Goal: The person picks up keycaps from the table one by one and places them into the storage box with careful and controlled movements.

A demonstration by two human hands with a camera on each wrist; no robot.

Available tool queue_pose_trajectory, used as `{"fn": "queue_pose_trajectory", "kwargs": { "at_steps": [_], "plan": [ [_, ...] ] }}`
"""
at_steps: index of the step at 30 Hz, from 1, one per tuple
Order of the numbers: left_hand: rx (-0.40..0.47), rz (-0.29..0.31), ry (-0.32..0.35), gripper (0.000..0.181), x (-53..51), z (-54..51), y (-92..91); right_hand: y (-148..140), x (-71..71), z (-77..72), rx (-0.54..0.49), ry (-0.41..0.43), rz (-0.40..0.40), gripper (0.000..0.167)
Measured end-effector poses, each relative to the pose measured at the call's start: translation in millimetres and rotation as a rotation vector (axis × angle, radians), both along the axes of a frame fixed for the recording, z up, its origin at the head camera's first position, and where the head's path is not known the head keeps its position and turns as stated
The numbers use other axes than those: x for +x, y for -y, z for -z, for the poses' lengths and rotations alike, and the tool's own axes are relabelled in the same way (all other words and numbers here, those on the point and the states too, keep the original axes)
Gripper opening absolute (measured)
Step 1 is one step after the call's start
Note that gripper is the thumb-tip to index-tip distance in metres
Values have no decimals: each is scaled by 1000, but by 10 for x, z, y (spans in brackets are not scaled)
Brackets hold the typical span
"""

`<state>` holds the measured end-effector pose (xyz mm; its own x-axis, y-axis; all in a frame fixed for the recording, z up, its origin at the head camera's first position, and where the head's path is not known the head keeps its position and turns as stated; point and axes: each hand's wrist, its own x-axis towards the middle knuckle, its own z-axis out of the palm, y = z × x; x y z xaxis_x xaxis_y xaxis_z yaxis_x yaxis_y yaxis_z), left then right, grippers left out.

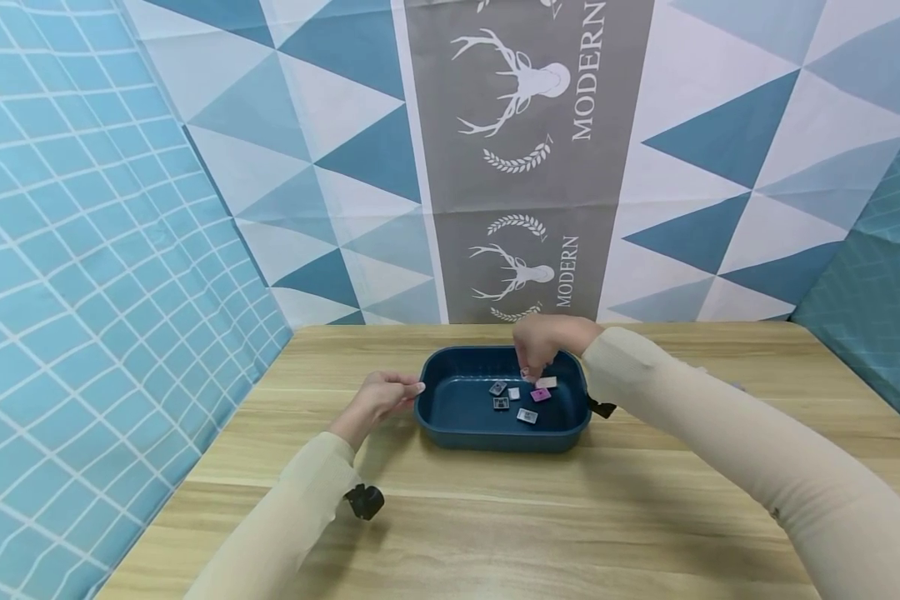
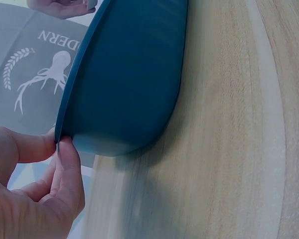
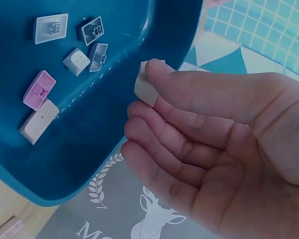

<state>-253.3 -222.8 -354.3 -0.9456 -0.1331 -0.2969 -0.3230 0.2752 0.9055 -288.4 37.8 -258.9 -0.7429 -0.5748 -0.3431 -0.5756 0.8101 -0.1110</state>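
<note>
A dark blue plastic basin (image 1: 495, 440) stands on the wooden table in the head view. My left hand (image 1: 384, 393) pinches its left rim between thumb and fingers; the left wrist view shows this grip closely. Over the basin's right half, my right hand (image 1: 543, 343) pinches a cream keycap (image 3: 146, 85) between thumb and index finger. Several loose keycaps lie on the basin floor: a pink keycap (image 3: 39, 90) touching a long cream keycap (image 3: 39, 121), a small white keycap (image 3: 76, 62), and grey ones such as the upturned keycap (image 3: 51, 28).
A pale pinkish piece (image 3: 7, 230) lies on the table outside the basin. Something small and grey (image 1: 737, 386) shows just beyond the right sleeve. Behind the wooden table (image 1: 450, 525) hangs a patterned cloth (image 1: 367, 167), with blue tiled cloth (image 1: 82, 250) at the left.
</note>
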Motion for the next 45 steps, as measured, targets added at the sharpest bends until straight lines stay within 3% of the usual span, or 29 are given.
{"fn": "queue_pose_trajectory", "kwargs": {
  "at_steps": [17, 33, 45],
  "plan": [
    [6, 2, 12, 26, -6, 10, -4, 140, -5, 112, -1, -15, -2, 6],
    [14, 10, 17, 30, -2, -1, 11, 337, 102, 162, 6, 7, -60, 5],
    [-9, 8, 27, 28, -10, -3, 14, 134, 41, 228, -24, 17, -37, 12]
  ]
}}
